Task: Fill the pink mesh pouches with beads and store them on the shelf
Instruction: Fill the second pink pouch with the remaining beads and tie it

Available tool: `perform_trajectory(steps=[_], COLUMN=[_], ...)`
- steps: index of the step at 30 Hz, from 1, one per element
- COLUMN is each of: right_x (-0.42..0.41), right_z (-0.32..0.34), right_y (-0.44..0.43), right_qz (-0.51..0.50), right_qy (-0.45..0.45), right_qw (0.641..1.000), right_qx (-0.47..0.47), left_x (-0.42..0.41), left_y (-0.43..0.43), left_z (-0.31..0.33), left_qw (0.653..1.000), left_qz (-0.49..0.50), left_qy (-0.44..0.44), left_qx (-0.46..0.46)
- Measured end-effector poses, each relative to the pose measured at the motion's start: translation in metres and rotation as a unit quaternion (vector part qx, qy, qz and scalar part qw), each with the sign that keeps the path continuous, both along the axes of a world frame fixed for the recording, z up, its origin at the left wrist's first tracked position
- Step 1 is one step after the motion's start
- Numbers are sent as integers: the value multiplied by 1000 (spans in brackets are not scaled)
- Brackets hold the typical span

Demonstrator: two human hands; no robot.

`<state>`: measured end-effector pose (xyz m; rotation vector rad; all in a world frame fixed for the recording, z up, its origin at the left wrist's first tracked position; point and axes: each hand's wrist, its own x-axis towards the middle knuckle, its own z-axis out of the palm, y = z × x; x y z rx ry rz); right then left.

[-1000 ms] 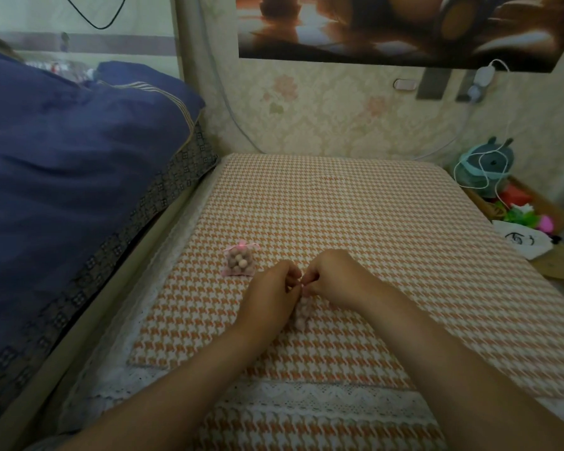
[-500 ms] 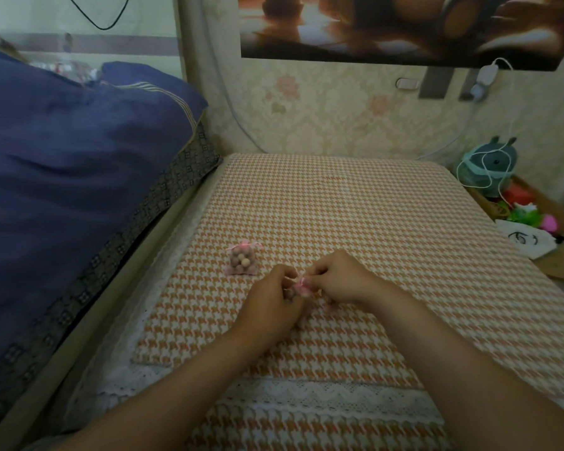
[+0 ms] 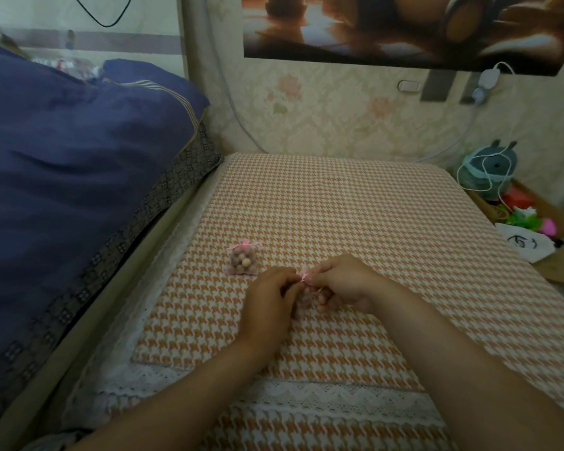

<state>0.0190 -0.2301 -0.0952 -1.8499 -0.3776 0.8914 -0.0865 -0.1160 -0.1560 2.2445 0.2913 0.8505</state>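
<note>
A pink mesh pouch full of beige beads (image 3: 242, 262) lies tied with a pink bow on the orange houndstooth cloth (image 3: 355, 216). Just right of it, my left hand (image 3: 267, 307) and my right hand (image 3: 339, 281) meet over a second pink mesh pouch (image 3: 304, 299). Both pinch its pink ribbon at the top. The body of this second pouch hangs between my fingers and is mostly hidden; beads inside are blurred.
A dark blue duvet (image 3: 72, 164) rises on the left beside the cloth's lace edge. At the far right stand a teal plush toy (image 3: 489, 170) wrapped in white cable, small colourful items (image 3: 531, 219) and a white pouch (image 3: 521, 244). The wall runs behind.
My two hands have stayed together on the second pouch, working its ribbon; the pink ribbon tips now show between my fingers. The filled pouch has not moved.
</note>
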Motion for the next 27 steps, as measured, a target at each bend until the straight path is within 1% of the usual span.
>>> perform_trajectory(steps=[5, 9, 11, 13, 15, 16, 18, 19, 21, 24, 27], right_x=[0, -3, -4, -5, -6, -6, -6, -8, -9, -10, -6], right_z=[1, 4, 6, 6, 6, 6, 6, 5, 3, -2, -2], right_y=[0, -4, -5, -4, 0, 3, 8, 10, 13, 13, 11], right_qz=[1, 0, -5, -16, -32, -38, -41, -46, -49, -55, -73], right_qy=[-3, -44, -73, -106, -172, -228, -350, -384, -398, -367, -349], right_qw=[1000, 999, 996, 992, 978, 964, 922, 909, 905, 920, 928], right_qx=[-6, -28, -40, -70, -111, -132, -159, -157, -143, -125, -113], left_x=[-2, -4, -5, -4, 0, 4, 9, 11, 14, 14, 16], left_y=[0, -2, -4, -6, -9, -10, -13, -14, -17, -17, -12], left_z=[1, -1, -3, -3, -3, -3, -1, 2, 7, 12, 13], left_qw=[999, 994, 993, 993, 988, 985, 979, 977, 972, 964, 958], left_qz=[18, 92, 107, 107, 115, 117, 122, 123, 127, 139, 153], left_qy=[-7, 32, 45, 45, 54, 56, 51, 51, 51, 58, 71], left_qx=[26, 45, 16, -38, -91, -116, -155, -166, -189, -218, -231])
